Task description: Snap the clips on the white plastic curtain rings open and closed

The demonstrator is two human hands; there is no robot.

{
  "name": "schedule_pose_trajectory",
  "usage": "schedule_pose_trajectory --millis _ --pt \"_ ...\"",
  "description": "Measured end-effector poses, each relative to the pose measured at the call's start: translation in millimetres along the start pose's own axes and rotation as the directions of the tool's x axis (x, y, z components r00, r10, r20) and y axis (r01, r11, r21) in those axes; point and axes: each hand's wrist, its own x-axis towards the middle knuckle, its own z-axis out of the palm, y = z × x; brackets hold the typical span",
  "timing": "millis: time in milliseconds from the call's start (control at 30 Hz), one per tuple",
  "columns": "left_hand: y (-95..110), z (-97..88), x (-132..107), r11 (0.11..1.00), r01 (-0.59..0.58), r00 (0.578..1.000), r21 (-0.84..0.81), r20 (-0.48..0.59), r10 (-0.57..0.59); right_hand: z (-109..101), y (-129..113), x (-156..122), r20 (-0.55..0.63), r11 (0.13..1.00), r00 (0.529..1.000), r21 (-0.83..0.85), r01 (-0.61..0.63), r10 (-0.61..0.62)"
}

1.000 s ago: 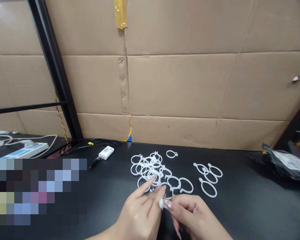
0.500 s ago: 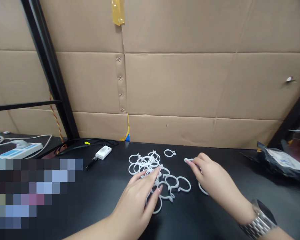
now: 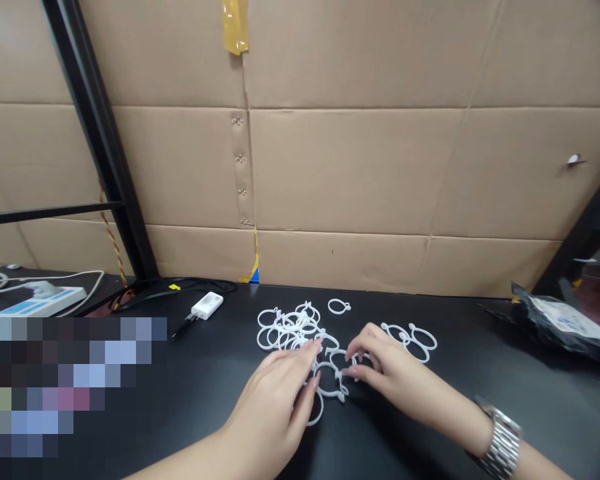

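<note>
A pile of white plastic curtain rings (image 3: 267,338), each with a small eyelet, lies on the black tabletop. My left hand (image 3: 280,393) rests on the near side of the pile with its fingers stretched out and the thumb apart, hiding some rings. At the pile's right edge, my right hand (image 3: 387,363) has its thumb and forefinger closed about a white curtain ring (image 3: 364,357), partly hidden by the fingers. Beyond that hand lie several loose rings (image 3: 425,335), overlapping one another. One single ring (image 3: 339,307) sits behind the pile.
A white plug adapter (image 3: 207,305) lies left of the pile, near black cables (image 3: 155,287). Farther left is a power strip (image 3: 43,301). A black plastic package (image 3: 565,327) is at the right. Cardboard (image 3: 350,173) walls off the back, beside a black metal post (image 3: 100,140).
My right hand has moved left and nearer, from the separate rings to the pile's right edge. The ring it held now lies with those on the right. My left hand has hardly moved.
</note>
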Motion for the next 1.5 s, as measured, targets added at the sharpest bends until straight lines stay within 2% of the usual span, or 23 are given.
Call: schedule_pose_trajectory --millis 67,167,333,500,567,667,733,800,1033,1233,1400,1500 --pt "0 -0.4 0 1.000 0.000 1.000 -0.008 0.002 0.000 6 0 -2 0.064 0.990 0.998 0.142 -0.019 0.010" --pt "1 -1.4 0 1.000 -0.002 1.000 -0.012 -0.008 0.001 11 2 -3 0.090 0.982 0.996 0.185 -0.042 0.026" --pt "1 -2.3 1 1.000 -0.002 1.000 -0.005 -0.008 0.002 7 -4 -2 0.059 0.970 0.998 0.237 -0.043 0.030" --pt "0 0.0 -1 1.000 0.021 1.000 0.001 0.004 -0.021 0 -16 0 0.038 0.898 0.997 0.434 -0.074 0.064" --pt "-1 1.7 -1 1.000 0.027 1.000 0.009 -0.003 -0.027 -1 -19 0 0.078 0.815 0.994 0.569 -0.105 0.073" --pt "-1 3.7 -1 1.000 0.016 0.999 -0.001 -0.045 -0.016 -2 -23 -1 0.178 0.586 0.983 0.792 -0.172 0.048" --pt "-1 4.1 0 1.000 -0.006 0.996 -0.024 -0.085 0.004 -1 -27 -3 0.220 0.456 0.975 0.865 -0.210 0.030" --pt "-1 3.6 0 0.999 -0.023 0.993 -0.040 -0.114 0.019 1 -31 -5 0.255 0.380 0.967 0.892 -0.246 0.028" --pt "2 -2.4 1 0.999 -0.034 0.987 -0.037 -0.156 0.028 22 -39 -10 0.301 0.246 0.952 0.929 -0.278 -0.058" --pt "7 -5.5 4 0.999 -0.023 0.991 -0.048 -0.132 0.017 25 -45 -13 0.231 0.221 0.969 0.953 -0.206 -0.092" --pt "4 -4.5 3 0.997 -0.039 0.987 -0.062 -0.157 0.029 27 -50 -13 0.290 0.024 0.953 0.957 -0.289 -0.092" --pt "3 -4.4 3 0.995 -0.075 0.977 -0.066 -0.206 0.060 30 -51 -13 0.288 -0.048 0.953 0.955 -0.293 -0.094"
